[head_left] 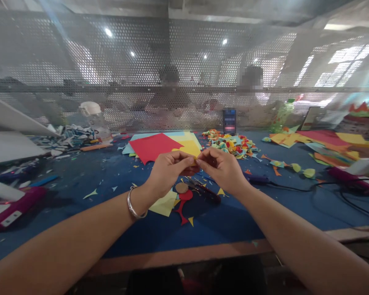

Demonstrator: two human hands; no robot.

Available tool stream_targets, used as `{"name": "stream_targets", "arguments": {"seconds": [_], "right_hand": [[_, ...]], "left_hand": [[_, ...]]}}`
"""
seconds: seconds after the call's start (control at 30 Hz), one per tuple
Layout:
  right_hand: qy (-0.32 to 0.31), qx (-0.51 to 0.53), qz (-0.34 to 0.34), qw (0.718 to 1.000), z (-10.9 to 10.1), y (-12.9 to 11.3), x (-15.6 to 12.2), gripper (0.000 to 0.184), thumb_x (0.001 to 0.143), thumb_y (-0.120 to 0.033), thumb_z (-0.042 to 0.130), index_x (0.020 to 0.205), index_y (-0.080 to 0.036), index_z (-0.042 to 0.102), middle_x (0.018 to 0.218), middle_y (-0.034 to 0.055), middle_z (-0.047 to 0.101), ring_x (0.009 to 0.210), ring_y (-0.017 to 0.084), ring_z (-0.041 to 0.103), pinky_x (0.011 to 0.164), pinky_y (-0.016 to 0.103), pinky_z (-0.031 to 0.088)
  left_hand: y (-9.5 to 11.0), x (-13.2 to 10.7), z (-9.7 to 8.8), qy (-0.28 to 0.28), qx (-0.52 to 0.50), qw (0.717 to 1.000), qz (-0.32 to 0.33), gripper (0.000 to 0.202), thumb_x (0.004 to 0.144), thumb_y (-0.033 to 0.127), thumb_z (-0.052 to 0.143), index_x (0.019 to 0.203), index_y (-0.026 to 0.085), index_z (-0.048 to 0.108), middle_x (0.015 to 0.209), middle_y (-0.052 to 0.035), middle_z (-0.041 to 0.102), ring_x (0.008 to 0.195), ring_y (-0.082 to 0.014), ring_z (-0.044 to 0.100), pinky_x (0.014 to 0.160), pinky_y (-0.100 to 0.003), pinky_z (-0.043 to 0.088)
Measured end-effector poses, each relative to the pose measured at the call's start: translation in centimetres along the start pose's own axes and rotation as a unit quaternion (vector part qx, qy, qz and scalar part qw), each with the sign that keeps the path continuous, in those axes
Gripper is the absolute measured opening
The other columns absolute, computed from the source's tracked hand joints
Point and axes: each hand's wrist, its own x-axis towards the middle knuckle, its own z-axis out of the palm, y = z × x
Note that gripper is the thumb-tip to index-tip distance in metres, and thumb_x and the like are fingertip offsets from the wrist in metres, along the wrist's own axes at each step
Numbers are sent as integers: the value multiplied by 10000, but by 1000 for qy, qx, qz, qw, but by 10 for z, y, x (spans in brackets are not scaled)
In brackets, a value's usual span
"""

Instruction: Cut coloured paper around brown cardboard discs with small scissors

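Note:
My left hand [169, 170] and my right hand [222, 167] meet above the middle of the blue table, fingertips pinched together. Between them shows a small piece of yellow paper [194, 160], mostly hidden by the fingers. Just below lie scissors [206, 190] with dark handles. Beside these are a round tan disc [181, 187], a red paper circle [186, 195] and a curved red offcut [181, 212]. A pale yellow sheet [164, 207] lies under my left wrist. Behind my hands, a red sheet [153, 147] overlaps light blue and yellow sheets.
A heap of colourful cut paper [233, 144] sits behind my right hand, near an upright phone [229, 121]. A clear bottle [96, 121] stands left, a green one [284, 114] right. Black cables [295, 189] cross the right side. A perforated screen [197, 53] bounds the back.

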Motion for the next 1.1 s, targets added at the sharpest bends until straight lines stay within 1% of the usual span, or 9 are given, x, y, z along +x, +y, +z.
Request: {"name": "stream_targets", "arguments": {"seconds": [0.17, 0.3, 0.43, 0.57, 0.7, 0.83, 1.0, 1.1], "right_hand": [[-6, -22, -21, 1000, 0, -1, -2, 90, 883, -277, 636, 844, -197, 621, 762, 3, 600, 656, 127, 517, 586, 256, 414], [-28, -41, -50, 998, 0, 0, -2, 46, 875, -236, 637, 849, -200, 625, 788, 5, 608, 644, 122, 523, 586, 254, 418], [-39, -94, -98, 990, -2, 1, -1, 22, 882, -188, 631, 865, -198, 641, 802, 9, 621, 646, 122, 526, 600, 254, 416], [-45, -130, -121, 983, -4, 0, -1, 53, 899, -171, 618, 852, -192, 634, 793, 14, 618, 672, 130, 529, 621, 256, 411], [-77, -125, -89, 985, -4, 0, -1, 63, 895, -161, 595, 850, -185, 632, 790, 14, 614, 668, 131, 524, 622, 257, 405], [-99, -97, -26, 990, -2, 1, 0, 72, 889, -177, 581, 837, -177, 631, 752, 2, 597, 642, 126, 506, 597, 251, 392], [-82, -48, 12, 995, 1, 5, 0, 103, 892, -251, 590, 832, -176, 625, 746, -2, 600, 669, 129, 516, 613, 249, 403], [-74, -44, 24, 996, 2, 8, 0, 124, 884, -278, 602, 812, -177, 612, 720, -8, 591, 646, 125, 506, 593, 246, 394]], "left_hand": [[1, 3, -2, 6, -49, 996, -69, 166, 758, 299, 770, 777, 141, 725, 771, -47, 755, 704, -159, 718, 752, -303, 593], [2, 5, -4, 12, -48, 995, -85, 136, 789, 276, 739, 788, 140, 724, 773, -47, 750, 697, -154, 716, 718, -282, 585], [3, 6, -5, 10, -43, 994, -103, 121, 811, 252, 722, 797, 132, 724, 788, -69, 761, 702, -166, 730, 664, -261, 577], [4, 6, -7, -4, -43, 993, -113, 121, 767, 232, 778, 793, 124, 731, 797, -69, 758, 714, -157, 726, 712, -265, 591], [2, 5, -9, -12, -36, 993, -113, 123, 705, 180, 815, 772, 114, 735, 782, -63, 751, 700, -157, 722, 746, -280, 597], [1, 4, -7, 0, -29, 994, -103, 82, 714, 142, 769, 783, 123, 729, 764, -55, 752, 671, -152, 717, 744, -294, 599], [1, 4, -4, 9, -38, 994, -101, 44, 721, 165, 728, 756, 150, 706, 711, -24, 737, 650, -144, 713, 703, -275, 597], [0, 4, -4, 3, -37, 993, -109, 40, 735, 189, 710, 739, 149, 708, 721, -36, 747, 655, -154, 720, 706, -281, 600]]}}
